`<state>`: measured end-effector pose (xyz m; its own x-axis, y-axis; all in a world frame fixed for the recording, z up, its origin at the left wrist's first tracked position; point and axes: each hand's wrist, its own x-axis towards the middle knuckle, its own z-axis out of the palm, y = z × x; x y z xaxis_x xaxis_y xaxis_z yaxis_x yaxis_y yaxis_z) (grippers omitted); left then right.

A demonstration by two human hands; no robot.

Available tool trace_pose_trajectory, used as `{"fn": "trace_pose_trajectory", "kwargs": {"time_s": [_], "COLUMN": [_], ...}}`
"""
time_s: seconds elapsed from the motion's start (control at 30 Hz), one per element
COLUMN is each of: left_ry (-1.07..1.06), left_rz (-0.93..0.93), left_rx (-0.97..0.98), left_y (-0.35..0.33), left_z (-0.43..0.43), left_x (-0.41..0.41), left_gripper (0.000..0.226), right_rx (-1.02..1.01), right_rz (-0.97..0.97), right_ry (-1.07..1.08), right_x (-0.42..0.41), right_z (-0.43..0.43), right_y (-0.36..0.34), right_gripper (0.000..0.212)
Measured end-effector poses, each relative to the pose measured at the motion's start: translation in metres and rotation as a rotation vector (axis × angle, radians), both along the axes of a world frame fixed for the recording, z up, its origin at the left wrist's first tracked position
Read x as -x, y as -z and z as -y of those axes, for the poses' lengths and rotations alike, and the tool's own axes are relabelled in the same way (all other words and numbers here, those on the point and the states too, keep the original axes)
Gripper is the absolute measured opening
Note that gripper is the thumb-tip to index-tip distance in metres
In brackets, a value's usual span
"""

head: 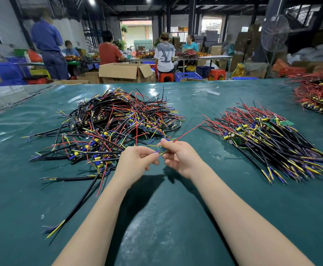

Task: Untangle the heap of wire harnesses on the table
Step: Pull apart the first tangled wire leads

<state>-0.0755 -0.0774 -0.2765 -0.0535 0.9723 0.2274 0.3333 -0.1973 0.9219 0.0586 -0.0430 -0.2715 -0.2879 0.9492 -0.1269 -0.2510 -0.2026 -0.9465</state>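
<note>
One harness (161, 150) is held up between the two hands, just above the table (166, 217) and near its middle. The left hand (137, 162) pinches its thin blue and yellow leads; the right hand (178, 158) pinches the small green board with thumb and forefinger, and the two grips almost touch. From the board a red wire (189, 131) runs out toward one o'clock, its free end in the gap between the two piles, so the harness's long axis lies roughly seven to one. Whether its left-hand leads are free of the heap (118, 127) cannot be told – the fingers hide that end. The heap lies at ten to eleven o'clock from the grip, its near fringe just beside the left hand, which is the nearer one to it. Any snag would, I judge, pull from that side. The combed pile (268, 143), its wires all lying in line, sits at two to three o'clock, well apart from the right hand, with bare green cover between – open room to swing the harness across. A black cable (80, 200) trails from the heap toward seven o'clock outside the left forearm. At six o'clock only the forearms cross the table. A red bundle (318, 93) sits far off at two o'clock by the table's edge.
</note>
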Motion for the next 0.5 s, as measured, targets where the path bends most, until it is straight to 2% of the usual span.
{"fn": "trace_pose_trajectory", "kwargs": {"time_s": [0.1,0.2,0.3,0.4,0.5], "left_ry": [0.066,0.161,0.135,0.034,-0.045], "left_rz": [0.121,0.216,0.25,0.216,0.059], "left_rx": [0.086,0.194,0.173,0.075,-0.031], "left_y": [-0.0002,-0.0004,0.0011,0.0042,0.0069], "left_z": [-0.0008,0.0001,0.0005,-0.0022,-0.0051], "left_x": [-0.0014,-0.003,-0.0065,-0.0097,-0.01], "left_gripper": [0.026,0.026,0.029,0.034,0.037], "right_rx": [0.093,0.122,0.142,0.145,0.106], "right_rz": [-0.16,-0.204,-0.246,-0.304,-0.299], "right_ry": [-0.038,-0.061,-0.053,-0.055,-0.067], "right_x": [-0.0005,-0.0007,-0.0008,-0.0004,-0.0002], "right_z": [-0.0003,-0.0003,-0.0006,-0.0016,-0.0015], "right_y": [-0.0006,-0.0001,0.0011,0.0014,0.0018], "right_gripper": [0.017,0.02,0.023,0.027,0.027]}}
